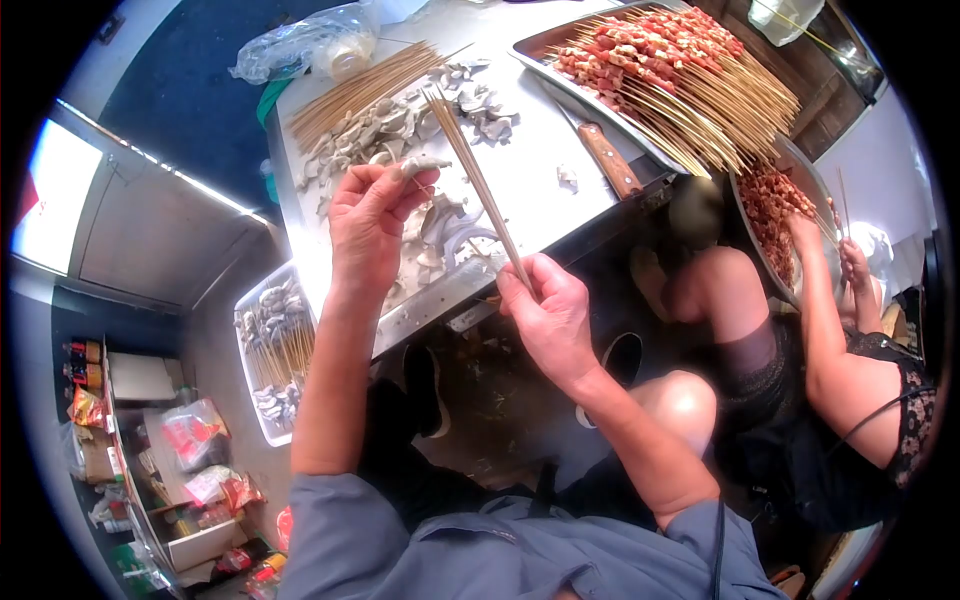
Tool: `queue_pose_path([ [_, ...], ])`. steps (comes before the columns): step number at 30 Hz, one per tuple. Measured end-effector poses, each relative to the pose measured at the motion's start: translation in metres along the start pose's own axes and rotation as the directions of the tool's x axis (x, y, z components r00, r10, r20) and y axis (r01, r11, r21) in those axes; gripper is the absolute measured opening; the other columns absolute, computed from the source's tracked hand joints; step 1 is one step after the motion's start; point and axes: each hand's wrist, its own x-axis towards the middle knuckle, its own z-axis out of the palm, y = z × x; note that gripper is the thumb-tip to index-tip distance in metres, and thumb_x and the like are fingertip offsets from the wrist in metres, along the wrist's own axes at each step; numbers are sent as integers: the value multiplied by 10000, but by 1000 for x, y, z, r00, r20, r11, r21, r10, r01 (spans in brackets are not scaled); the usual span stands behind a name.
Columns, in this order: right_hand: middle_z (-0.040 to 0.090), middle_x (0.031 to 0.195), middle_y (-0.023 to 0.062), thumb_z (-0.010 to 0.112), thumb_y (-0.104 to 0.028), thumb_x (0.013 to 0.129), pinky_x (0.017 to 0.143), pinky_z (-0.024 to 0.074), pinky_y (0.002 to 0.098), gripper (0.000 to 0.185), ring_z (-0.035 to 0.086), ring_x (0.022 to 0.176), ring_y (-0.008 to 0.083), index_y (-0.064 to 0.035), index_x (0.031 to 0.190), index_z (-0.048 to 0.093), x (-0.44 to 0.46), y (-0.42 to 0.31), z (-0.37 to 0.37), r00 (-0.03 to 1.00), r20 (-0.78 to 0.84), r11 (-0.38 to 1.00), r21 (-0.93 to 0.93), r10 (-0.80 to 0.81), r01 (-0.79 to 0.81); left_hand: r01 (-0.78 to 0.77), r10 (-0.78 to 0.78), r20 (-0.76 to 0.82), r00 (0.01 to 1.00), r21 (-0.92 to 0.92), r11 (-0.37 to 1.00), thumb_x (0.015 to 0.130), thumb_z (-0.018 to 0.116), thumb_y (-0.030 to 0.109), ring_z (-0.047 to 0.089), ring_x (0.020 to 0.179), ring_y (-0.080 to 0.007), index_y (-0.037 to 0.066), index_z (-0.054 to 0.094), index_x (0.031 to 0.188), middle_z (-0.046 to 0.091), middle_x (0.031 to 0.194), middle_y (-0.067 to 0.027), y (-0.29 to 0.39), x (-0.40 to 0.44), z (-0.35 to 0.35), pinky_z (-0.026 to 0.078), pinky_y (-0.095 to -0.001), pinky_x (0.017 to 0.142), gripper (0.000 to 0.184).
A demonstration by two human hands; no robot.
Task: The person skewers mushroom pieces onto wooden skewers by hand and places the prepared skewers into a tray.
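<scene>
My left hand (370,205), raised over the near left part of the white table (560,215), pinches a grey oyster mushroom piece (425,164) between thumb and fingers. My right hand (548,308) is closed around the lower ends of several bamboo skewers (470,160), which point up and away from me. Their tips are bare as far as I can see. Loose oyster mushroom pieces (375,125) lie spread over the table beneath and beyond both hands. A pile of bare bamboo skewers (360,90) rests at the far left of the table.
A knife with a wooden handle (608,160) lies by a metal tray (585,95) stacked with meat skewers (670,65). At lower left stands a white tray (286,437) of mushroom skewers (280,350). On the right, a co-worker's hands (803,232) work at a bowl of meat (770,215).
</scene>
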Motion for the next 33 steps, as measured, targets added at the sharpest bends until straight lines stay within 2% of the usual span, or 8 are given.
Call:
queue_pose_path([
  [10, 528, 593, -10, 628, -83, 922, 515, 389, 244, 132, 459, 563, 42, -1, 820, 608, -1, -3, 0, 1000, 12, 1000, 11, -8, 7, 84, -99, -70, 993, -189, 978, 930, 628, 60, 697, 983, -255, 58, 598, 918, 711, 983, -163, -4, -3, 2, 580, -309, 826, 33],
  [17, 516, 589, -11, 628, -78, 920, 511, 383, 242, 120, 453, 559, 42, 2, 831, 614, -2, -4, -1, 1000, -8, 999, 37, -14, 14, 50, -55, -33, 998, -125, 991, 932, 629, 68, 697, 971, -255, 63, 606, 899, 714, 925, -121, -5, -5, 6, 541, -280, 778, 41],
  [23, 521, 591, -7, 630, -72, 916, 509, 382, 240, 107, 454, 557, 42, 6, 843, 620, -2, 1, -3, 999, -18, 999, 18, -51, 51, 40, -34, 89, 995, -62, 997, 905, 630, 10, 657, 1064, -240, 67, 593, 847, 658, 921, -67, -8, -11, 18, 483, -286, 873, 89],
  [25, 533, 598, -6, 628, -69, 914, 513, 385, 234, 94, 460, 557, 41, 6, 858, 625, -1, 4, -5, 999, -30, 999, 39, -23, 25, 96, -92, 93, 991, -44, 994, 888, 634, -17, 652, 1009, -201, 67, 585, 841, 637, 960, -59, -19, -13, 13, 473, -286, 891, 109],
  [26, 533, 598, -6, 628, -69, 914, 513, 385, 234, 94, 460, 557, 41, 6, 858, 625, -1, 4, -5, 999, -29, 999, 37, -22, 23, 89, -86, 84, 993, -35, 995, 887, 641, -18, 643, 910, -164, 65, 587, 852, 624, 935, -35, -18, -14, 15, 476, -285, 886, 105],
  [30, 541, 605, -2, 620, -65, 916, 515, 393, 231, 85, 470, 564, 41, 13, 882, 628, 2, -1, -6, 1000, 2, 996, 93, -13, 13, 122, -120, 37, 992, -69, 990, 884, 648, -24, 624, 858, -131, 64, 596, 868, 632, 938, -28, -15, -20, 26, 486, -270, 859, 103],
  [32, 542, 607, -1, 617, -62, 917, 514, 395, 231, 83, 473, 566, 41, 15, 889, 629, 2, -2, -5, 1000, 9, 994, 113, 3, -4, 91, -92, 30, 995, 56, 994, 881, 658, -28, 621, 833, -114, 62, 607, 884, 639, 917, -20, -17, -24, 31, 497, -246, 803, 104],
  [33, 545, 609, 3, 611, -57, 918, 513, 399, 233, 79, 480, 566, 43, 17, 899, 630, 1, -3, -3, 1000, -9, 994, 107, 17, -15, 79, -81, 7, 997, 109, 991, 867, 692, -1, 638, 770, -117, 36, 605, 871, 679, 866, -59, -23, -26, 32, 517, -242, 739, 94],
])
